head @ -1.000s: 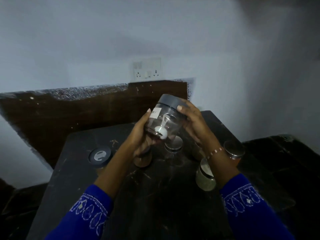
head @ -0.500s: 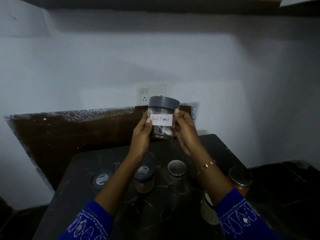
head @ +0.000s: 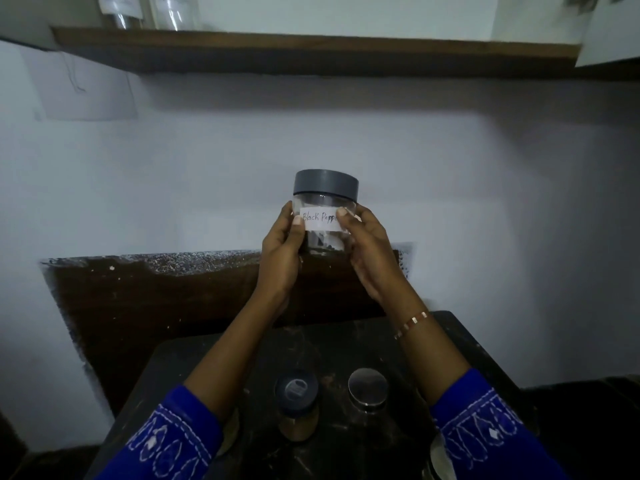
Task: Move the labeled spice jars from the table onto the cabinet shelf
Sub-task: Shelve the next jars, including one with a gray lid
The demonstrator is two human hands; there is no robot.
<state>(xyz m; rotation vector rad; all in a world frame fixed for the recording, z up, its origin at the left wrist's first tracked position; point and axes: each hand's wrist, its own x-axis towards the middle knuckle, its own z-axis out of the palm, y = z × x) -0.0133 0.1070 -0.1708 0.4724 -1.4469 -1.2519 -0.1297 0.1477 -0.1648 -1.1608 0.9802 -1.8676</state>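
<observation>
Jar [head: 325,216] raised higher since earlier frame; shelf [head: 311,51] now in view above. Jar upright, grey lid on top, white label reading "Black Pepp…" facing camera, held in air against wall, well above worktop [head: 214,358] and below shelf. Left hand [head: 282,252] grip grasping jar's left side, thumb on label edge. Right hand [head: 369,249] grip grasping right side, thumb over label end. Two jars stand on worktop: dark-lidded [head: 296,403], metal-lidded [head: 367,388]. Two clear jars [head: 149,10] on shelf, upper left.
</observation>
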